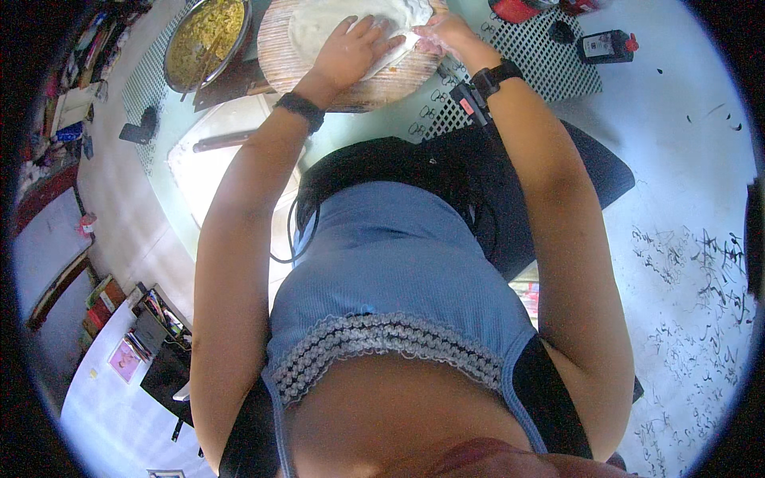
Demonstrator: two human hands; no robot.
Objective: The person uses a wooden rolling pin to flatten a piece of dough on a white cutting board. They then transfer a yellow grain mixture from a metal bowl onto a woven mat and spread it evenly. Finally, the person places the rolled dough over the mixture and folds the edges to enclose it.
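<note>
A flattened sheet of white dough (314, 37) lies on a round wooden board (352, 98) at the top of the view. My left hand (352, 51) rests palm down on the dough with its fingers apart. At the dough's right edge, my right hand (442, 37) pinches a bit of it between thumb and fingers. Flour whitens the fingers of both hands. Left of the board stands a metal bowl (206, 45) of yellow-green chopped filling, with chopsticks (206, 63) in it. A cleaver (224, 89) lies between bowl and board.
A brown stick or handle (221, 141) lies left of my left forearm, near a white surface (200, 173). On the right are a dark bottle with a red cap (606, 46) and a red container (517, 9). Patterned mats (574, 66) cover part of the table.
</note>
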